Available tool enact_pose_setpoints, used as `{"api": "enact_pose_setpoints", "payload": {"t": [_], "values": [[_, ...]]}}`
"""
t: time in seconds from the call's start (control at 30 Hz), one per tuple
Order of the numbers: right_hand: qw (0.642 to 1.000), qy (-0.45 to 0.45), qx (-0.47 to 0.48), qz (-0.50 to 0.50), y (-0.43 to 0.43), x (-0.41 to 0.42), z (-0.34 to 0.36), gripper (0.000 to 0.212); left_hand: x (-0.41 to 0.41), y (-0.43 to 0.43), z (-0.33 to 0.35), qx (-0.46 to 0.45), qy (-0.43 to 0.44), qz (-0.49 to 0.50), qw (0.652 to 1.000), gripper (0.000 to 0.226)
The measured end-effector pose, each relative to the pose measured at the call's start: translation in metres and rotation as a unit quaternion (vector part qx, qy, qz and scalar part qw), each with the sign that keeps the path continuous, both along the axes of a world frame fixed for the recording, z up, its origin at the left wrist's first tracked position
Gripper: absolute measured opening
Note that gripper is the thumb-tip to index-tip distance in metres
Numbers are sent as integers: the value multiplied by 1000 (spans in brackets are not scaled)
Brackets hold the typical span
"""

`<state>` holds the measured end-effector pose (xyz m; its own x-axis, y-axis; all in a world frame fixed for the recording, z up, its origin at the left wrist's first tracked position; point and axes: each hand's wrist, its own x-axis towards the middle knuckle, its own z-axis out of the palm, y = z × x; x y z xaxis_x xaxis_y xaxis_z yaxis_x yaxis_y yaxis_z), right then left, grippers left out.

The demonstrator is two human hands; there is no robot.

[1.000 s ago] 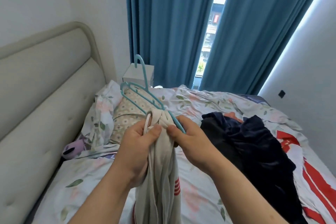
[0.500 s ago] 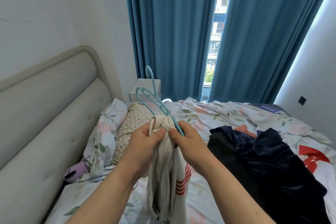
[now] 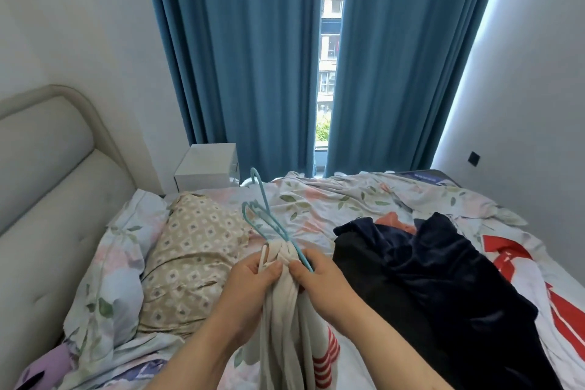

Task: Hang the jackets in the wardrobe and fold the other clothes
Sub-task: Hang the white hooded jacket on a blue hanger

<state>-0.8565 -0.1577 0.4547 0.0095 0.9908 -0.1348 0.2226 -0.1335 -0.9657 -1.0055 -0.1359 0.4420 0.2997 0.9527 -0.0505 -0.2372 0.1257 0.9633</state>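
We hold the white jacket [image 3: 285, 326] above the bed [image 3: 332, 199], bunched where it meets the blue hanger [image 3: 268, 224]. The left hand [image 3: 253, 282] has its grip closed on the gathered cloth. The right hand [image 3: 323, 282] pinches the cloth just beside it, touching the hanger's lower arm.

The step in hand appears to be seating the garment on the hanger. To do it well, we spread the bunched collar along one hanger arm first. We then work the other shoulder over the opposite arm, one grip steadying the hanger. The hook must end free and upright. The dark clothes [image 3: 427, 279] lie on the bed to the right, awaiting folding.
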Motion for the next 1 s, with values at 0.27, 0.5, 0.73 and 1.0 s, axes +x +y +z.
{"api": "enact_pose_setpoints", "payload": {"t": [0.27,0.5,0.73,1.0], "values": [[994,-39,-71,-76,91,3,-153,19,11,96,-158,-145,-70,1,987,29],[982,-63,-102,-142,153,8,-293,14,19,157,-298,-125,112,59,984,33],[960,-192,-61,-193,219,89,-365,20,-29,265,-366,-119,170,147,967,26],[931,-286,-26,-227,283,164,-383,19,-68,417,-361,-84,129,170,973,24]]}}
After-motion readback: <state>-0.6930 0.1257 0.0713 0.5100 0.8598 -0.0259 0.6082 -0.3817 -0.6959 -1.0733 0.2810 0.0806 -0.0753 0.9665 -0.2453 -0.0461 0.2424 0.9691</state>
